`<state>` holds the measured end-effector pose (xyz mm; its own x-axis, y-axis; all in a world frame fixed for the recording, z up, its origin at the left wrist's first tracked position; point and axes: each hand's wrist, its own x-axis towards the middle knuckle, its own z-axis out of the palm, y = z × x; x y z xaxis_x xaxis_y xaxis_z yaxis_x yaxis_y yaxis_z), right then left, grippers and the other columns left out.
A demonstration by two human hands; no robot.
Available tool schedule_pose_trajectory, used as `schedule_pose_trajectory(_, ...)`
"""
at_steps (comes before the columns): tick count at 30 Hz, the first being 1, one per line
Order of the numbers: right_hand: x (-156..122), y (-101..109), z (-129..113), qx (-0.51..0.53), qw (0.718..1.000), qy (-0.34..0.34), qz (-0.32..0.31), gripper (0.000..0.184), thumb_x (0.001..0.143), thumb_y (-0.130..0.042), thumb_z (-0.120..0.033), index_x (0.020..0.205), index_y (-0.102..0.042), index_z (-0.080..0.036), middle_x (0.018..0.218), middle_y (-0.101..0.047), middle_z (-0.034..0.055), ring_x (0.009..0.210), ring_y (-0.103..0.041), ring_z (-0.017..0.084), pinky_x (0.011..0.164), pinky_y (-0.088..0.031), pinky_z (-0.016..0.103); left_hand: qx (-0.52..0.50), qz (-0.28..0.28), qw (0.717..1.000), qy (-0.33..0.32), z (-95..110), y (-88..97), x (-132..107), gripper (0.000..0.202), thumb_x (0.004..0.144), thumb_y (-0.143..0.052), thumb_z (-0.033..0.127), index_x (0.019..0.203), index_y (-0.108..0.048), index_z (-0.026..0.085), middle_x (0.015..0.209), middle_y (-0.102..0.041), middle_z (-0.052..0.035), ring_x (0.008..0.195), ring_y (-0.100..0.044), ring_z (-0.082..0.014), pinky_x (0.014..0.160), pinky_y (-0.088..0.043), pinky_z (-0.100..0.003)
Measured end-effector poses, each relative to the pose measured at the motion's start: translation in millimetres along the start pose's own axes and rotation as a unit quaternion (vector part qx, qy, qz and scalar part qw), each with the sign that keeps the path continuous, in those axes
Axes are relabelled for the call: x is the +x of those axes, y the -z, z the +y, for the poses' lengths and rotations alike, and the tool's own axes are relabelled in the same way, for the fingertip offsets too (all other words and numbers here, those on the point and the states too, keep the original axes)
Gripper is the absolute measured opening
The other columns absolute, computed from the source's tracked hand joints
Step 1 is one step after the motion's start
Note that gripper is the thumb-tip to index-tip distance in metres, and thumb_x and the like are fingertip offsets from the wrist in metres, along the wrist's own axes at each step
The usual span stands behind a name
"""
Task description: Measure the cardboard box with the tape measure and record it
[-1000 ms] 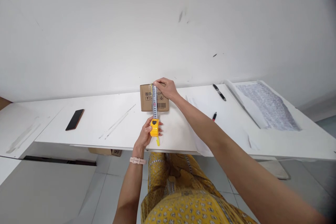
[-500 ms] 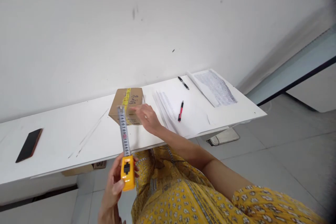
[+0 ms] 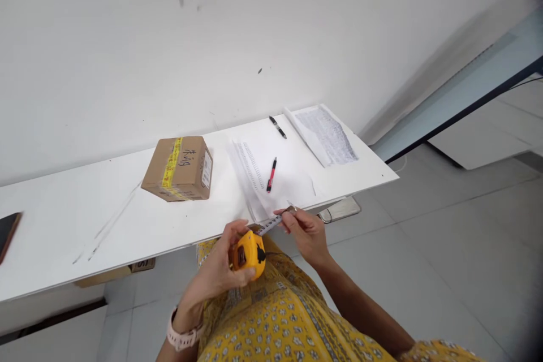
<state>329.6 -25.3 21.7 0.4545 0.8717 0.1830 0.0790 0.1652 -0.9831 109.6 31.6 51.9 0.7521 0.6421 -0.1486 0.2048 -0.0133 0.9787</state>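
Head view from where I sit shows, nearest me, yellow patterned clothing (image 3: 275, 328) and a pale wristband (image 3: 182, 337) on the left wrist. Just beyond, the left hand (image 3: 220, 267) is wrapped round the yellow case of a tape measure (image 3: 255, 246), thumb along its near side. A short length of blade (image 3: 270, 225) runs out of it, up and to the right, and the right hand (image 3: 311, 237) pinches the blade near its end, thumb against fingers; those fingertips hide most of the tip. So the tape measure lies in the left palm, held up with its blade bridging both hands, apart from the box. I judge the step in hand to be handling the drawn-out blade; a next move calls, I'd say, for firm hold of that end, lest it snap back. Past the hands comes the tabletop (image 3: 114, 192), with loose papers (image 3: 292, 184) and a red pen (image 3: 272, 175) on them. The taped cardboard box (image 3: 177, 167) sits to their left, well apart from both hands. Farther back I see a black pen (image 3: 278, 127), a densely written sheet (image 3: 324, 134) and the scuffed wall (image 3: 254, 22).
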Motion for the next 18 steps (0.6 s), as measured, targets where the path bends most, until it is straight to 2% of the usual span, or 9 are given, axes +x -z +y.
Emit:
schedule_pose_trajectory(3,-2.6,-8.7,0.0,-0.022,1.000,-0.009,-0.015,0.034,0.090,-0.062,-0.045,0.065,-0.071,-0.024,0.064,-0.066,0.0009,0.050,-0.051,0.014,0.049,-0.044,0.030,0.014,0.006,1.000,-0.024,18.9,6.1,18.5,0.074,0.074,-0.078,0.025,0.139,-0.044,0.028,0.120,-0.060,-0.0093,0.102,-0.062,-0.0246,0.088,-0.050,-0.038)
schedule_pose_trajectory(6,11.4,-5.4,-3.3,-0.039,0.999,-0.009,-0.018,0.032,0.089,-0.063,-0.048,0.068,-0.072,-0.026,0.061,-0.063,0.0002,0.056,-0.055,0.017,0.054,-0.046,0.032,0.026,-0.003,0.998,-0.055,44.3,17.9,45.4,0.070,0.073,-0.080,0.024,0.135,-0.049,0.028,0.118,-0.062,-0.0079,0.101,-0.063,-0.0248,0.088,-0.050,-0.038)
schedule_pose_trajectory(10,47.1,17.2,12.3,-0.038,0.996,-0.034,0.074,0.038,0.092,-0.056,-0.053,0.075,-0.071,-0.023,0.076,-0.070,0.0046,0.061,-0.057,0.017,0.059,-0.049,0.032,-0.003,0.039,0.994,-0.106,63.7,30.7,108.0,0.061,0.074,-0.079,0.034,0.127,-0.050,0.025,0.107,-0.063,-0.0042,0.088,-0.063,-0.0186,0.078,-0.052,-0.033)
schedule_pose_trajectory(12,69.5,26.2,28.3,-0.057,0.992,-0.054,0.094,0.038,0.092,-0.054,-0.054,0.082,-0.070,-0.021,0.078,-0.070,0.0050,0.063,-0.058,0.017,0.060,-0.048,0.031,-0.030,0.067,0.993,-0.096,59.4,30.4,148.8,0.058,0.077,-0.074,0.041,0.125,-0.046,0.024,0.107,-0.059,-0.0038,0.083,-0.063,-0.0168,0.073,-0.053,-0.032)
schedule_pose_trajectory(15,103.2,26.5,49.8,-0.146,0.986,-0.056,0.066,0.035,0.093,-0.051,-0.050,0.102,-0.067,-0.020,0.081,-0.070,0.0039,0.071,-0.062,0.018,0.068,-0.049,0.031,-0.048,0.109,0.992,-0.048,39.3,21.8,202.0,0.053,0.082,-0.066,0.043,0.124,-0.041,0.024,0.117,-0.056,-0.0071,0.084,-0.065,-0.0169,0.071,-0.057,-0.036)
schedule_pose_trajectory(18,128.2,13.3,59.4,-0.285,0.955,-0.074,0.032,0.035,0.097,-0.047,-0.045,0.117,-0.062,-0.020,0.081,-0.071,0.0039,0.077,-0.066,0.022,0.073,-0.046,0.034,0.057,0.157,0.986,-0.029,16.4,13.2,223.1,0.048,0.084,-0.064,0.035,0.124,-0.041,0.022,0.120,-0.056,-0.0090,0.085,-0.065,-0.0167,0.073,-0.056,-0.036)
